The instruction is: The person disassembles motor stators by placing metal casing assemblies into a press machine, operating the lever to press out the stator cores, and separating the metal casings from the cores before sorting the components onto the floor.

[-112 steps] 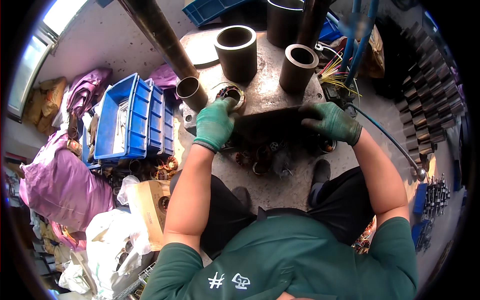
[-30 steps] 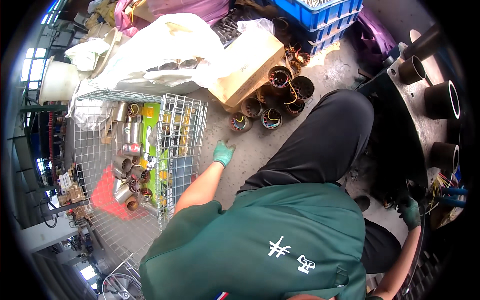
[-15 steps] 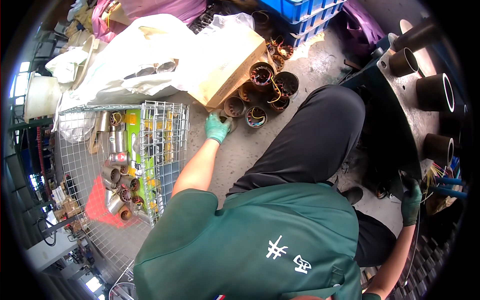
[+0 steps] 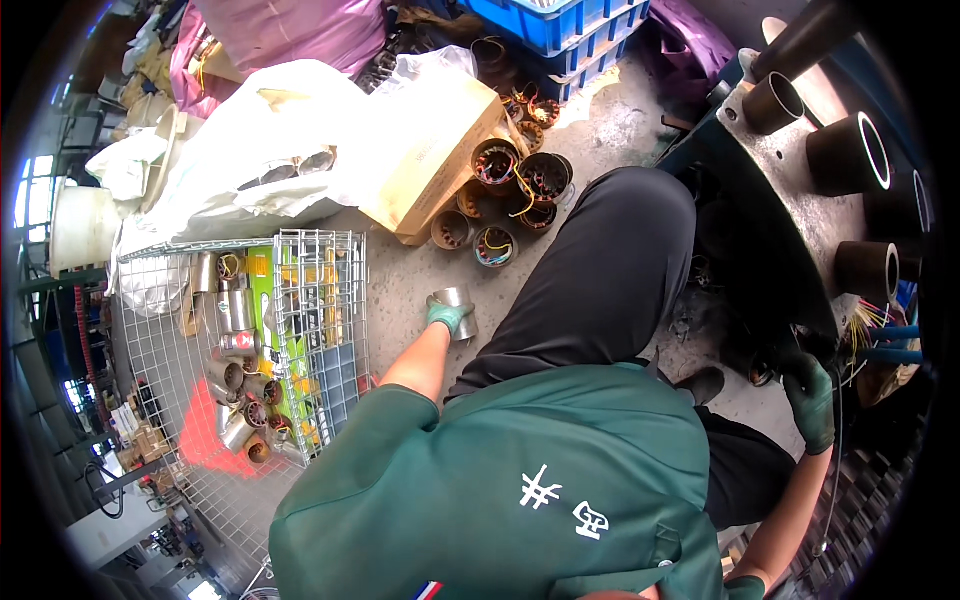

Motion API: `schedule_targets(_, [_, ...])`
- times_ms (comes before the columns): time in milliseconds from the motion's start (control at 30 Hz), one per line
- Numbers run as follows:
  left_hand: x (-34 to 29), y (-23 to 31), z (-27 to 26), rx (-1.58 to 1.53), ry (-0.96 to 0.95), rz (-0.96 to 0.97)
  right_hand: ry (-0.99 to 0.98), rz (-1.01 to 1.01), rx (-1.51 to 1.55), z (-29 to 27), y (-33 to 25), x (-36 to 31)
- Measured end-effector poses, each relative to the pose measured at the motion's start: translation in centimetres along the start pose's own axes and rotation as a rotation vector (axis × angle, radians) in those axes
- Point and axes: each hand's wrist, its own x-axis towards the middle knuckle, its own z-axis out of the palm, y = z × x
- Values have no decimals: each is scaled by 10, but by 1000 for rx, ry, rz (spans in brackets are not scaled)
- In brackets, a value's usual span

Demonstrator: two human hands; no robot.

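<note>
My left hand (image 4: 443, 316), in a green glove, is closed around the side of a silver metal cylinder (image 4: 461, 318), apparently a motor housing. It is left of my raised knee, over the concrete floor. Ahead of it stand several motor stators (image 4: 494, 246) in dark round cases, some with copper windings and yellow wires showing. My right hand (image 4: 810, 405), gloved too, is far to the right beside the dark machine's lower edge. Shadow hides its fingers, so what it touches is unclear.
A wire basket (image 4: 320, 330) with metal cylinders and packages stands at left. Behind are a white sack (image 4: 270, 130), a cardboard box (image 4: 425, 175) and blue crates (image 4: 590, 40). At right rises a metal fixture (image 4: 800, 190) with protruding tubes. Loose wires (image 4: 868, 322) hang below it.
My left hand has drawn back from beside the cardboard box toward me, bringing the metal cylinder with it. My right hand has stayed nearly in place. The whole view has shifted slightly.
</note>
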Motion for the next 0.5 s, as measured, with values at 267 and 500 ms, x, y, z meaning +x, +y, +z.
schedule_targets(267, [-65, 34, -40, -30, 186, 476, 49, -139, -96, -25, -72, -20])
schedule_targets(500, [-128, 122, -102, 131, 287, 1095, -66, -324, 158, -19, -52, -5])
